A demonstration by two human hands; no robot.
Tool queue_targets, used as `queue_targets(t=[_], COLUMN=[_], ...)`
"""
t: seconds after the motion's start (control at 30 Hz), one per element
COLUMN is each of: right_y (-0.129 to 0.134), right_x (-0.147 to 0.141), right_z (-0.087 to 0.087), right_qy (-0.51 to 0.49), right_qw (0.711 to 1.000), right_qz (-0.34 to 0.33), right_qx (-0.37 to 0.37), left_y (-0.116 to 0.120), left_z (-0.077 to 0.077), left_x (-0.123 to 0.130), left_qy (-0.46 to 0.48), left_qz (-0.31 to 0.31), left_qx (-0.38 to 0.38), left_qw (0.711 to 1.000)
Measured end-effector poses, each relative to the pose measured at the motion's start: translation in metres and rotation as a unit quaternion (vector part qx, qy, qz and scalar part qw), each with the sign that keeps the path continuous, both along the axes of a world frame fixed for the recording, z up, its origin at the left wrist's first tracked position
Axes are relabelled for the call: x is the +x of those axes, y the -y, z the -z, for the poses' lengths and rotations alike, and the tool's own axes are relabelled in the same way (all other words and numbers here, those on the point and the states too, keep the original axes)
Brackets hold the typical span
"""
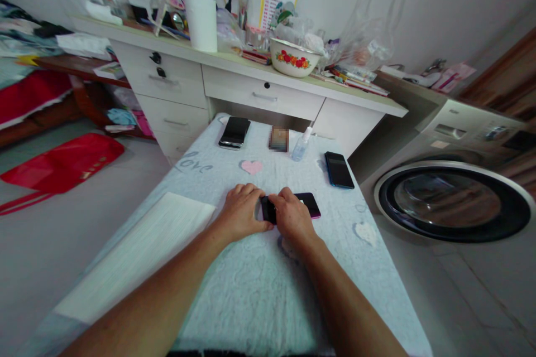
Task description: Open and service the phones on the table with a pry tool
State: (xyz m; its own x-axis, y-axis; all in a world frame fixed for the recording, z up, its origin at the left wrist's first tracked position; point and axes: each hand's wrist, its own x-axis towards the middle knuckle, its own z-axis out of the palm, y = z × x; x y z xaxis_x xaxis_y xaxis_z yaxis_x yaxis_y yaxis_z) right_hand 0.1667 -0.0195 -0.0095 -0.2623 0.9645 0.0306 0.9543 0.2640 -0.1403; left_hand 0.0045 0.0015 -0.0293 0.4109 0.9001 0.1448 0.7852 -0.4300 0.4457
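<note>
A dark phone with a pinkish edge (310, 204) lies flat across the middle of the cloth-covered table (251, 284). My left hand (243, 213) curves around its left end, thumb at the near edge and fingers at the far side. My right hand (292, 213) rests over the phone's middle with its fingers bent and closed; a small bit of white shows beside the fingers. What the right fingertips pinch, if anything, is hidden. Beyond the hands stands a clear spray bottle (300, 146), next to a small blurred square item (278, 139).
A stack of dark phones (235, 133) lies at the table's far left, another phone (339, 169) at the right. A white sheet (142, 251) covers the left side. Behind are a drawer desk (243, 86) with a flowered bowl (294, 58), and a washing machine (452, 178) at right.
</note>
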Motion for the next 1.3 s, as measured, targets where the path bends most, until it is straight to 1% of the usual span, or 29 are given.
queue_targets(t=[0.67, 1.3], right_y=[0.0001, 0.0], right_x=[-0.0006, 0.0015], right_z=[-0.0019, 0.0006], right_qy=[-0.003, -0.009], right_qw=[1.0, 1.0], right_qz=[0.014, 0.003], right_qx=[-0.022, 0.002], left_y=[-0.0001, 0.0003], left_z=[-0.0016, -0.0007], left_x=[0.0001, -0.0001], left_qy=[-0.004, -0.004], left_qz=[-0.004, -0.002], left_qx=[-0.006, 0.0], left_qw=[1.0, 1.0])
